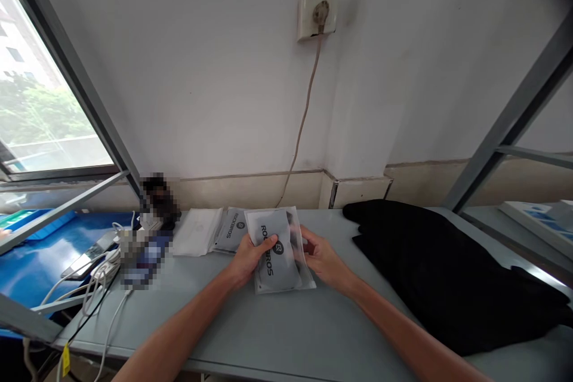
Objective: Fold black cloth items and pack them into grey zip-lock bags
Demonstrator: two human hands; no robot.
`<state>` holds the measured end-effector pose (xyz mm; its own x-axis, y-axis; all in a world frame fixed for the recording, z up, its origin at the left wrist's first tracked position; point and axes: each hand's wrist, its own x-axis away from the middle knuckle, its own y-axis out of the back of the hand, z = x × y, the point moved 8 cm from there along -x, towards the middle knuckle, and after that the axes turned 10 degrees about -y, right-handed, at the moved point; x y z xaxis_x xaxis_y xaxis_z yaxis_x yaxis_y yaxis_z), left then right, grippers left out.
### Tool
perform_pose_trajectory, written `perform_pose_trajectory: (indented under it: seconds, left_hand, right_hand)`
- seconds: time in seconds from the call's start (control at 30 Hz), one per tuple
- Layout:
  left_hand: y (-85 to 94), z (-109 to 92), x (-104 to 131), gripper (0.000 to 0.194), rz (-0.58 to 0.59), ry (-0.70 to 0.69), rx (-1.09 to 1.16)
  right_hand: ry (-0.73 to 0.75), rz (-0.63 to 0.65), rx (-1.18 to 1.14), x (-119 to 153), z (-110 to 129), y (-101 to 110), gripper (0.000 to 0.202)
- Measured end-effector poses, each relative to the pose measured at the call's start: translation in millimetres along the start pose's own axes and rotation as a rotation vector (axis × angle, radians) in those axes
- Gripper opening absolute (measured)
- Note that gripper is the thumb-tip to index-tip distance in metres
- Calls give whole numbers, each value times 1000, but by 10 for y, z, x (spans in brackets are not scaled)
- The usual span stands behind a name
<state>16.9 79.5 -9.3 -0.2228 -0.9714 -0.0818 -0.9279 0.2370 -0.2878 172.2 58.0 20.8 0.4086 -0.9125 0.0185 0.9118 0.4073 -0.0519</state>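
Observation:
A frosted plastic bag (280, 268) printed "ROCKBROS", with something flat and grey inside, is held a little above the table. My left hand (248, 259) grips its left side, thumb across the front and fingers hidden behind. At the bag's right edge, the fingers of my right hand (323, 256) are closed on the clear film; the fingertips are partly covered by it. Just behind and left lies a similar grey ROCKBROS bag (229, 233). Beside that is a stack of whitish plastic bags (197, 231).
A black cloth (430, 268) lies across the right of the grey table (250, 334). White cables (105, 268) and a blurred-out patch (150, 245) are at left. Metal frame posts (505, 113) rise on both sides. A plugged-in cord (307, 101) hangs down the wall behind.

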Motion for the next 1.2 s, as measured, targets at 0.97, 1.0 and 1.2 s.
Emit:
perform_pose_trajectory:
  seconds: [0.97,1.0,1.2]
  left_hand:
    - [182,-91,-52,52,-223,-154,-22]
    - [184,-97,-49,53,-228,-143,-12]
    - [165,-128,-44,52,-191,-67,34]
  right_hand:
    - [29,-46,104,-128,-159,10,57]
    - [36,-19,100,-137,-157,-20,56]
    - [65,-7,131,-141,-104,-48,39]
